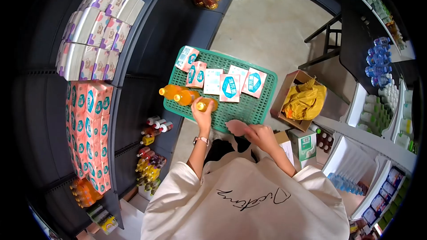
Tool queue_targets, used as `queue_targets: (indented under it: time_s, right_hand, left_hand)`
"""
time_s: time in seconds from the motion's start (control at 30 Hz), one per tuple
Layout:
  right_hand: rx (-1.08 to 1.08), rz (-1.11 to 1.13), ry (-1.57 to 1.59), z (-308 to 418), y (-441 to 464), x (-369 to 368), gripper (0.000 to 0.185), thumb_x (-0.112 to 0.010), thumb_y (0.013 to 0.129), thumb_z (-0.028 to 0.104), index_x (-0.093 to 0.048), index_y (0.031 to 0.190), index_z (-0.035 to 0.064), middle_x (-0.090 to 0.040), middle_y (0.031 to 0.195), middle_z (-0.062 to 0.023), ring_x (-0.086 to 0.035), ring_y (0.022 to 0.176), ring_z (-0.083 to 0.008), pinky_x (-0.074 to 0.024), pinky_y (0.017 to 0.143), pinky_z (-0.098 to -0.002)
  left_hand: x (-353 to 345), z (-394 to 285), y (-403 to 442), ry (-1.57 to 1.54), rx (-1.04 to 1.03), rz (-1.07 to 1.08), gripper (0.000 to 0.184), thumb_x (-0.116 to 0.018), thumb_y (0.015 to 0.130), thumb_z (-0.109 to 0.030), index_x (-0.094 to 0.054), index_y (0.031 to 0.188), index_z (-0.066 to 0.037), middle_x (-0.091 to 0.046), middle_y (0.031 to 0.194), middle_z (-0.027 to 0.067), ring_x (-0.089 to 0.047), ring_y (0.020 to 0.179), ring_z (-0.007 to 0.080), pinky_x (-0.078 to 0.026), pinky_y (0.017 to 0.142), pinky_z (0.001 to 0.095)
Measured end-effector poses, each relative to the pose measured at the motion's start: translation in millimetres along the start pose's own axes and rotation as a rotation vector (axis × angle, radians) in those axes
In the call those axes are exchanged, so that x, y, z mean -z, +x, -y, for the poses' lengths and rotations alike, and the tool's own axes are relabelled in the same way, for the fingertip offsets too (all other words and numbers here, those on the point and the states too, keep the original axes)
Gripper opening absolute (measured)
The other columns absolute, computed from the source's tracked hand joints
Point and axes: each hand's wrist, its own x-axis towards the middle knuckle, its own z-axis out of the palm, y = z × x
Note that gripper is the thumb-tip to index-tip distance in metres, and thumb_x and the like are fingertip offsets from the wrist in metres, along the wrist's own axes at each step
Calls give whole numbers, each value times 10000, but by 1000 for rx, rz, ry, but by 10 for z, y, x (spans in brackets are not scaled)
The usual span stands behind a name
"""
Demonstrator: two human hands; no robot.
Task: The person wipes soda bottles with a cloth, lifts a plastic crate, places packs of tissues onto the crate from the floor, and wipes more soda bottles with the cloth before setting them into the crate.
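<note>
On a green plastic crate lid or tray (262, 106) stand three orange bottles with yellow caps at its left side. Around the rightmost orange bottle (211, 104) the fingers of my left hand (202, 112) are wrapped near the cap. Closed on a pink cloth (236, 127), my right hand (262, 137) is by the tray's near edge. Several pink-and-white tissue packs (229, 88) lie across the tray's far and middle part. The other two bottles (187, 97) stand left of my left hand.
Left shelves hold stacked tissue packs (91, 129) and orange bottles (84, 193). Drinks (150, 169) stand on a low shelf. Right of the tray are a cardboard box with a yellow bag (304, 101), a green-white carton (307, 146) and shelves of bottles (378, 62).
</note>
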Motion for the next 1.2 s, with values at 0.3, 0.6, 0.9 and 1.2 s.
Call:
queue_targets:
  time_s: [0.3,0.6,0.9,1.2]
  right_hand:
    - [-78,58,47,102,-20,-1,303,-510,890,308,-607,722,76,-603,663,-135,-586,632,-350,-441,558,-442]
    - [-91,127,137,71,-70,-40,389,-470,915,374,-592,722,60,-598,666,-153,-582,675,-373,-447,610,-443]
    - [-142,123,242,200,-73,-106,409,-477,914,369,-589,745,13,-574,656,-204,-557,652,-407,-430,590,-440]
    - [57,435,316,916,-118,-659,393,-491,926,332,-609,794,-20,-577,637,-141,-538,580,-208,-440,594,-346]
  left_hand:
    - [121,114,12,113,-28,66,578,-814,656,-235,-536,1125,-42,-468,1167,173,-463,1105,315,-373,969,396]
    - [216,155,-127,58,53,5,794,-834,623,-265,-422,1259,-28,-436,1203,181,-432,1141,325,-384,959,406]
    - [502,611,-719,82,128,9,822,-811,669,-281,-362,1301,-5,-411,1209,202,-487,1009,306,-429,882,390]
    - [1547,365,-1658,-721,390,269,392,-536,933,-297,-503,1184,2,-572,1070,42,-505,1022,132,-402,898,270]
